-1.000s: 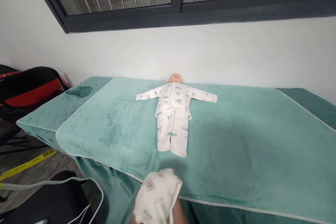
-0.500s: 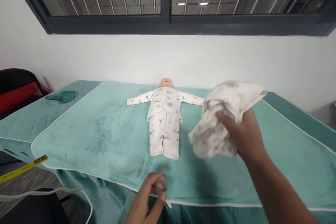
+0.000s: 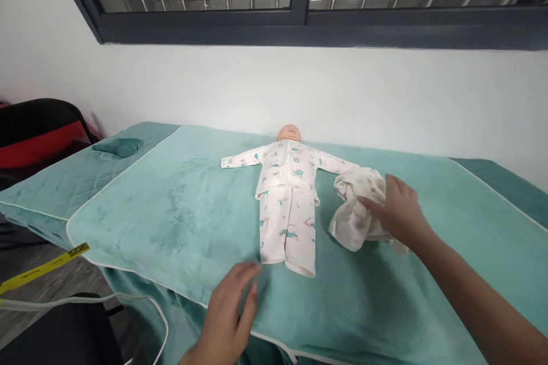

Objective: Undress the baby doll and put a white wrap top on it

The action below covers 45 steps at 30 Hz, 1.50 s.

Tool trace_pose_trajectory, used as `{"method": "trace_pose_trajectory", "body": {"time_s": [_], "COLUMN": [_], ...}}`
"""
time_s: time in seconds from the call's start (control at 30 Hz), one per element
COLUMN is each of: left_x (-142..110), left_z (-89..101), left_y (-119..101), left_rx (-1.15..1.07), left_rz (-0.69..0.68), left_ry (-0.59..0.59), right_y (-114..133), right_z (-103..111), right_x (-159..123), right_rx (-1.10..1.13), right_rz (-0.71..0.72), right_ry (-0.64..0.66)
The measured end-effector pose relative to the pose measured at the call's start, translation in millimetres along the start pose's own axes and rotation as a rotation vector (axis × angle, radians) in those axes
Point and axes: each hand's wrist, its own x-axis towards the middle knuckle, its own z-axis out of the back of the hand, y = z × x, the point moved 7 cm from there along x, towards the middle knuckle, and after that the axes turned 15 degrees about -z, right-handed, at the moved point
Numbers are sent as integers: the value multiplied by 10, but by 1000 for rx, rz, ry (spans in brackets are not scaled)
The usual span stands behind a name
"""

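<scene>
A baby doll [image 3: 287,194] in white printed pyjamas lies on its back, arms spread, on a teal blanket [image 3: 180,211] covering a table. To the doll's right, my right hand [image 3: 396,208] rests on a bundle of white printed cloth [image 3: 356,208] lying on the blanket, fingers curled over it. My left hand [image 3: 226,313] hovers near the blanket's front edge, just left of the doll's feet, fingers stretched out and holding nothing.
A white wall and dark-framed window stand behind the table. A small teal pillow [image 3: 117,147] sits at the far left corner. A black and red chair [image 3: 38,137] is at left. Yellow tape [image 3: 43,268] and a white cable [image 3: 85,302] lie on the floor.
My right hand has carried the white cloth from low at the front, up and over, down onto the blanket beside the doll. My left hand has come forward with its fingers straightened.
</scene>
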Motion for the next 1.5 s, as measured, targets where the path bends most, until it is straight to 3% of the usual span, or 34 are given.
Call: {"method": "trace_pose_trajectory", "body": {"time_s": [0.1,0.2,0.27,0.33,0.47,0.6,0.73,0.97,1.27,1.5], "left_x": [623,1379,1883,2339,2881,3004,2963,2946,2961,2973], "left_z": [-58,-246,-441,-677,-1036,-1215,-1205,-1180,-1178,-1171], "left_y": [169,601,936,1240,1771,1951,1980,1983,1968,1972], "left_rx": [79,60,2,-66,-220,-304,-339,-565,-470,-383], "left_rz": [-186,-79,16,65,193,164,181,165,173,180], "left_ry": [-55,-184,-234,-201,-114,-10,-31,-78,-26,15], "right_y": [550,1109,1464,1749,2047,2024,1996,2086,2003,1880], "right_z": [62,-222,-496,-723,-1088,-1253,-1215,-1269,-1320,-1328], "right_x": [-150,-114,62,343,861,1004,872,666,760,735], "right_rx": [62,269,342,340,253,210,198,63,129,243], "right_rz": [217,274,292,289,240,219,304,365,256,175], "right_ry": [-3,169,263,236,135,44,-2,61,200,189]}}
